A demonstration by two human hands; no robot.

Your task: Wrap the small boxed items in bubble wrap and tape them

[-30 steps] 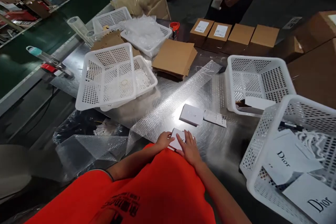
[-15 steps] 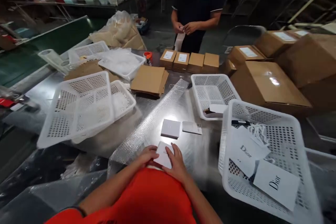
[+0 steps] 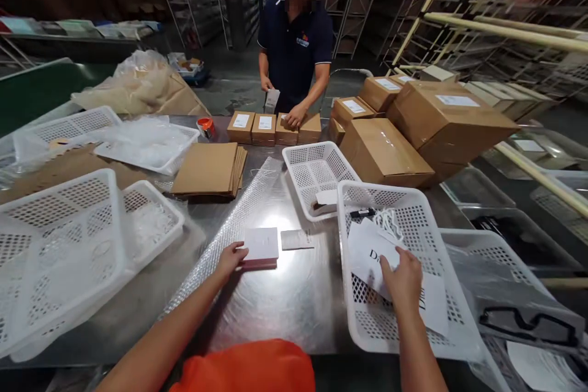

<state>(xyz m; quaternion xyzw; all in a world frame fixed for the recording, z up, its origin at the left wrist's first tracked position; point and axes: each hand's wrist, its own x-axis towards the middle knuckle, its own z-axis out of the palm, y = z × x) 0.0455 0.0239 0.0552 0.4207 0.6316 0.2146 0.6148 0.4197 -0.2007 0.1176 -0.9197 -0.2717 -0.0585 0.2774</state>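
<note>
My left hand [image 3: 231, 259] is at the left edge of a white box [image 3: 261, 241], fingertips and thumb closed against that edge. The box lies flat with a pinkish layer below its near side, perhaps a second box. Just right of it lies a small folded paper [image 3: 297, 239] with print on it. My right hand [image 3: 404, 278] is over a white perforated basket [image 3: 367, 340], thumb and fingers apart above a white Dior bag [image 3: 367, 251]. Another white Dior piece [image 3: 434, 303] lies partly under my right wrist. White cord [image 3: 389, 222] and a black item [image 3: 362, 213] sit behind the bag.
Bubble wrap [image 3: 239, 214] runs along the metal table. Flat cardboard [image 3: 206, 168], white baskets [image 3: 114, 214] and an orange tape roll [image 3: 206, 127] lie left. A smaller basket [image 3: 316, 165] and large cartons [image 3: 386, 153] stand right. Opposite, a person [image 3: 296, 43] touches small cartons [image 3: 242, 125].
The white box left my two-handed hold near my body and is now farther forward on the table. My right hand moved right, over the basket. The other person's hand came down to the small cartons.
</note>
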